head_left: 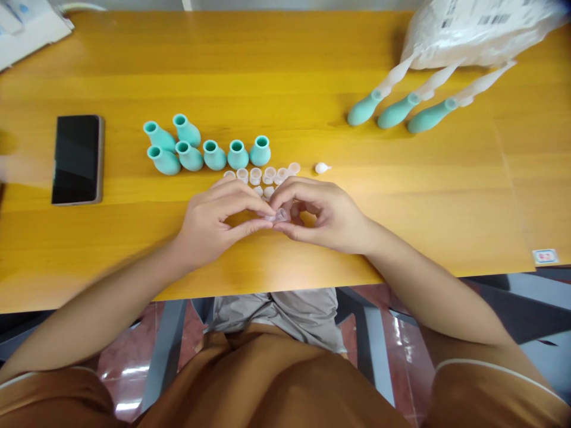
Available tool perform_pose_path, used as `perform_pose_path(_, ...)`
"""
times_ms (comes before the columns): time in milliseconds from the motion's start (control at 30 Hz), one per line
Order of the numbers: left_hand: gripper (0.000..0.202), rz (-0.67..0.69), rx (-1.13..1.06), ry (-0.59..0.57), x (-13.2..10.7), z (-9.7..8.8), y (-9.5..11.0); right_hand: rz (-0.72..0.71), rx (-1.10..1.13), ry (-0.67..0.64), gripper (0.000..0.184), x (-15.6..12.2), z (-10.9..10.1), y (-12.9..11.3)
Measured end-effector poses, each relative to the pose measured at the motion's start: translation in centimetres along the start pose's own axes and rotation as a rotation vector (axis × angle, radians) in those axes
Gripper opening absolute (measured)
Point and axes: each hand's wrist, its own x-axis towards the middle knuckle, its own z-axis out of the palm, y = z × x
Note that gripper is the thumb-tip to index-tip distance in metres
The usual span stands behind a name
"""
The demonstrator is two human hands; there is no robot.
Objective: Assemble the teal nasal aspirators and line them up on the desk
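Above the front part of the table, my left hand [223,217] and my right hand [323,214] meet fingertip to fingertip. Between them is a small clear plastic collar [281,215], pinched by both hands; the fingers partly cover it. Just beyond my fingers stands a row of similar clear collars [256,176], with small white pieces [268,192] in front, partly hidden. One white bulb-shaped piece with a thin tip [322,168] lies apart to the right. Several hollow teal rubber bulbs [215,155] stand behind on the left, mouths up.
At the back right, three teal bulbs with long translucent nozzles [395,111] lie near a clear plastic bag [473,35]. A black phone [77,159] lies on the left of the wooden table [285,77]. A white box [31,30] occupies the far left corner.
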Motion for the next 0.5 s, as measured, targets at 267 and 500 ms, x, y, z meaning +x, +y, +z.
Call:
perform_pose_path(267,0.011,0.008,0.041,0.011,0.07,-0.05,0.18,0.001,0.031,0.003,0.015,0.06,-0.04,-0.01)
perform_pose_path(500,0.008,0.084,0.146,0.018,0.23,-0.41,0.2,0.06,0.114,0.063,0.014,0.08,-0.17,-0.19)
